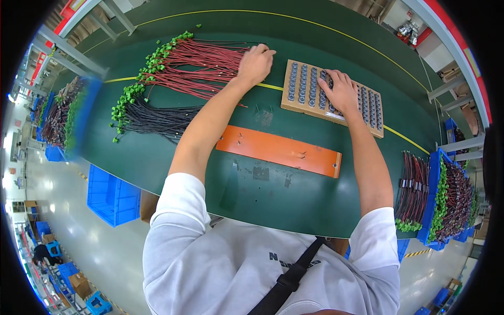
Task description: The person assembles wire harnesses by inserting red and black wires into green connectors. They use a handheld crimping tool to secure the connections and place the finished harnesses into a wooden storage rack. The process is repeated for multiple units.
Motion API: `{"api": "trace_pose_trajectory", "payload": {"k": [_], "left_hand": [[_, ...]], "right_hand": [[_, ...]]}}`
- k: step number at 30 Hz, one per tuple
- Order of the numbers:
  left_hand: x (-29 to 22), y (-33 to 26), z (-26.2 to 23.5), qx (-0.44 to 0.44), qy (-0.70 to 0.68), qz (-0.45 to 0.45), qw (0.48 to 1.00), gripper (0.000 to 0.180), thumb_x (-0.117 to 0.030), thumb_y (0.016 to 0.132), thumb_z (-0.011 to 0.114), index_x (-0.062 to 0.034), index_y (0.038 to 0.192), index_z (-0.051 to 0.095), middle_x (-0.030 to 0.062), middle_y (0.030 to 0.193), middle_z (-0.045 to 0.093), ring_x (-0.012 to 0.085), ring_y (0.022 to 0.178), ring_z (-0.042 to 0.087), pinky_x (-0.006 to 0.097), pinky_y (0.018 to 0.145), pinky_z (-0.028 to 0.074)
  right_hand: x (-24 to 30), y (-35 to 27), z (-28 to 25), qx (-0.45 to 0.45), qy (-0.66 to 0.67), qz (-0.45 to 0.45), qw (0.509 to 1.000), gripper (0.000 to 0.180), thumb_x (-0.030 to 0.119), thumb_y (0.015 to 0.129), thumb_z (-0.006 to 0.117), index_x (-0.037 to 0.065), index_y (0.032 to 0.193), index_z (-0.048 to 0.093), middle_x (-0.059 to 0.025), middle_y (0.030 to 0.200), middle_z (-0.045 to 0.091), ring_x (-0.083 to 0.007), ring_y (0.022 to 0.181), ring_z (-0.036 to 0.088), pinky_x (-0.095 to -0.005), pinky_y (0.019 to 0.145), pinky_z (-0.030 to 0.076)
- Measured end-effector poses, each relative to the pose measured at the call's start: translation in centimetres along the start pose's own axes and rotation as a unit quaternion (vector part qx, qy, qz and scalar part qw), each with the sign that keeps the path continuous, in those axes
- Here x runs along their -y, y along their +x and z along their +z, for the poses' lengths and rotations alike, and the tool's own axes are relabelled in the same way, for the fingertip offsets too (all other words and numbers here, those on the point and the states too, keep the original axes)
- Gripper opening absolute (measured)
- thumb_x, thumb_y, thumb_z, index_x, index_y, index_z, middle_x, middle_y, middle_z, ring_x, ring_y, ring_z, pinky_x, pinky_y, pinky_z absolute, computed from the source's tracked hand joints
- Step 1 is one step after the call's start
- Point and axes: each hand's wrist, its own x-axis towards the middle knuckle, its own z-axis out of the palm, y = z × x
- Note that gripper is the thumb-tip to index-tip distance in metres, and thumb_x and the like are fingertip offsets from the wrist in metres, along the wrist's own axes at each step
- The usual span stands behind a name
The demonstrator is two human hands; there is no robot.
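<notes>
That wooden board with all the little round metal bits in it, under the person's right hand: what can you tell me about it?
The wooden board is a pale tan rectangular slab lying flat and slightly askew on the green table, just beyond an orange strip. Its top holds neat rows of small grey ring-shaped parts, seemingly metal, set in a grid. The right hand rests palm-down on its middle, covering some rows. The left hand is off it, on the red wires beside.

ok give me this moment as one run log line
left hand on red wires | right hand flat on wooden fixture board | orange plate on green table
</notes>
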Motion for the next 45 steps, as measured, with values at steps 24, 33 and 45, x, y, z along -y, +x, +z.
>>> {"api": "trace_pose_trajectory", "payload": {"k": [24,33,45], "left_hand": [[-4.4,0.0,-5.7,0.236,-0.247,-0.231,0.911,0.019,-0.011,0.093,0.078,0.008,0.095,0.075,0.01,0.078,0.073,0.0141,0.067,0.07,0.029,0.063,0.062],[-2.6,-2.4,-6.5,0.291,-0.431,-0.297,0.801,0.025,-0.014,0.104,0.061,0.0084,0.115,0.067,0.0161,0.101,0.075,0.0202,0.086,0.075,0.029,0.072,0.064],[-3.8,-7.4,-8.5,0.301,-0.527,-0.281,0.744,0.028,0.0,0.1,0.057,0.0162,0.123,0.062,0.0245,0.104,0.072,0.0278,0.091,0.077,0.034,0.074,0.064]], "right_hand": [[5.6,-5.3,-1.0,-0.03,-0.026,-0.038,0.998,0.054,0.048,0.101,0.053,0.007,0.137,0.058,-0.0159,0.144,0.057,-0.0357,0.139,0.047,-0.0628,0.114,0.033],[8.2,0.3,0.9,0.048,0.168,-0.109,0.979,0.044,0.044,0.101,0.054,0.011,0.127,0.067,-0.0118,0.123,0.069,-0.0312,0.122,0.062,-0.0543,0.108,0.041],[9.1,-0.1,0.7,0.031,0.158,-0.082,0.984,0.045,0.047,0.1,0.06,0.012,0.126,0.071,-0.0108,0.122,0.073,-0.0315,0.116,0.066,-0.0424,0.101,0.05]]}}
